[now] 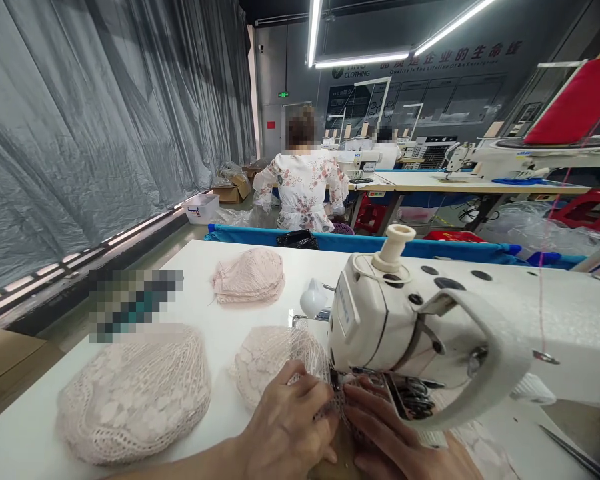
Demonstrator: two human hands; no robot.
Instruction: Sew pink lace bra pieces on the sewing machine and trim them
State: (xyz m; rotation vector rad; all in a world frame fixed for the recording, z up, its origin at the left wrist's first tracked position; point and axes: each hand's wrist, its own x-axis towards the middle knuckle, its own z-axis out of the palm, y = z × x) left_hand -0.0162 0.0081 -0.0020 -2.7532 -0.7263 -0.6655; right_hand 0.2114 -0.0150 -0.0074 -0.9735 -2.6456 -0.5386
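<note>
My left hand (293, 417) has its fingers curled and pinched on a pale pink lace piece (260, 360), just left of the needle area of a white sewing machine (375, 320). Across from it, my right hand (395, 437) lies with stretched fingers on the fabric under the machine head, partly hidden by the machine's guard. The fabric right at the needle is mostly covered by my hands. A large pile of pale lace pieces (140, 393) rests on the white table to the left. Behind the worked piece lies a smaller pink lace stack (250, 277).
Dark pointed metal tool (577, 450) lies at the lower right. A blue cloth trough (405, 245) runs along the table's far edge. A person in a floral top (307, 190) sits ahead, facing away. A cardboard box (15, 367) stands at the left.
</note>
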